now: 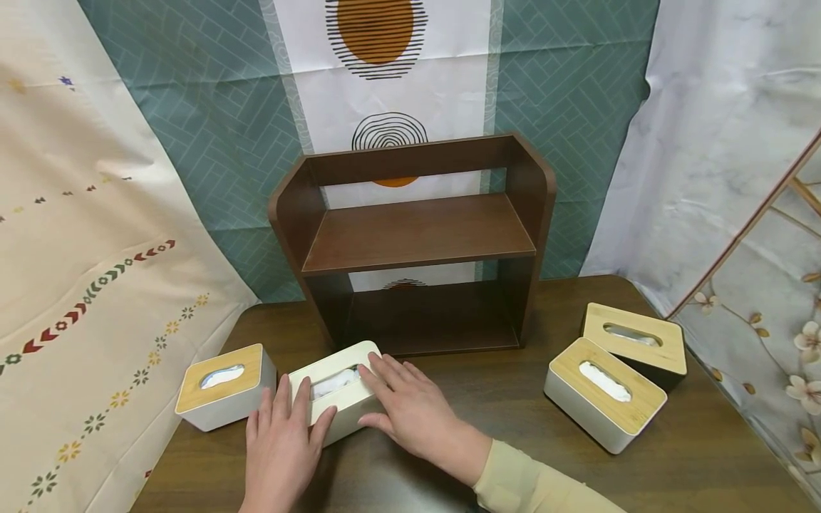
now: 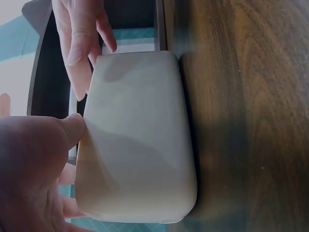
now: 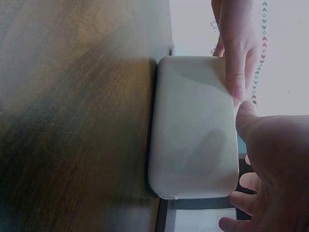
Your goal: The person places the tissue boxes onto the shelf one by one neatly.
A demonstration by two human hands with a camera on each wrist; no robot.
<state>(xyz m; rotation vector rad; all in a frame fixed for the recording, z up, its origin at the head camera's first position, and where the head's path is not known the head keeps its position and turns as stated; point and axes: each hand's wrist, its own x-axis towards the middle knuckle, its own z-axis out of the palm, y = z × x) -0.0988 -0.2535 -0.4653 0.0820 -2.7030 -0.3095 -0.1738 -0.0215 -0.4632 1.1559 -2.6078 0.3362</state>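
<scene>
A cream tissue box with a slotted lid and white tissue in its opening lies slantwise on the table, just in front of the dark shelf. My left hand rests on its left end, fingers stretched out over the lid. Over the right end lie the extended fingers of my right hand, its thumb near the front edge. In the left wrist view, the plain front side of the box faces the camera, with the left thumb at its top edge. The right wrist view shows the right thumb at the same long edge of the box.
A dark brown two-tier shelf stands at the table's back. At the left sits a tissue box with a wooden lid. Two more wooden-lidded boxes, one white-sided and one dark-sided, stand close together at the right. Patterned cloths hang around the table.
</scene>
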